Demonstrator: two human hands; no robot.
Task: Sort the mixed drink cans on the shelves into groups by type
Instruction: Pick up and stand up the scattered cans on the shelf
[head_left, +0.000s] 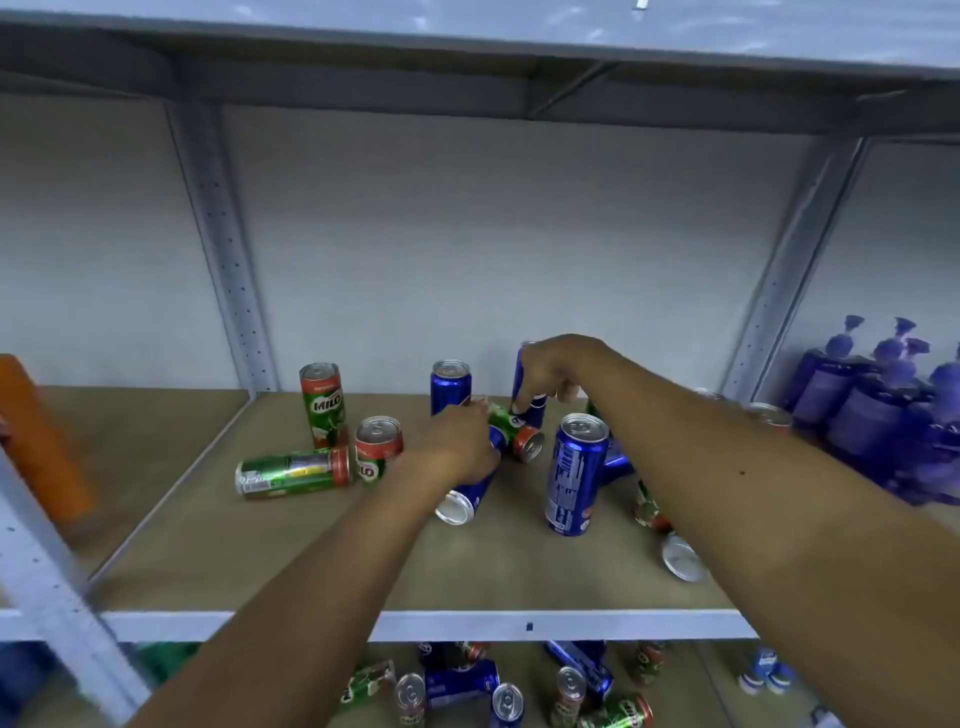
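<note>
Both hands reach into the shelf's middle bay. L hand (457, 447) has fingers curled over a lying blue can (465, 496), whose silver end points toward the camera. R hand (550, 374) grips the top half of an upright blue can (525, 387) at the back, fingers wrapped round it. Between the two hands a green Milo can (514, 428) lies tilted; whether L fingertips touch it, can't tell.

Surface: tan board shelf (363, 561) w/ white front rail, grey perforated posts, pale back wall, another shelf overhead. L to R: an orange object (41, 441) leans in the far-left bay. Next, a Milo can lying on its side (293, 473), a standing Milo can (322, 405) behind it, and another standing one (378, 449) just beside. A blue can (450, 387) stands at the back. Right of the hands, a tall blue can (574, 475) stands near the front; more cans sit partly hidden under the R forearm. Far-right bay holds purple pump bottles (878, 400). Lower shelf: a jumble of blue and green cans (498, 686), mixed.
</note>
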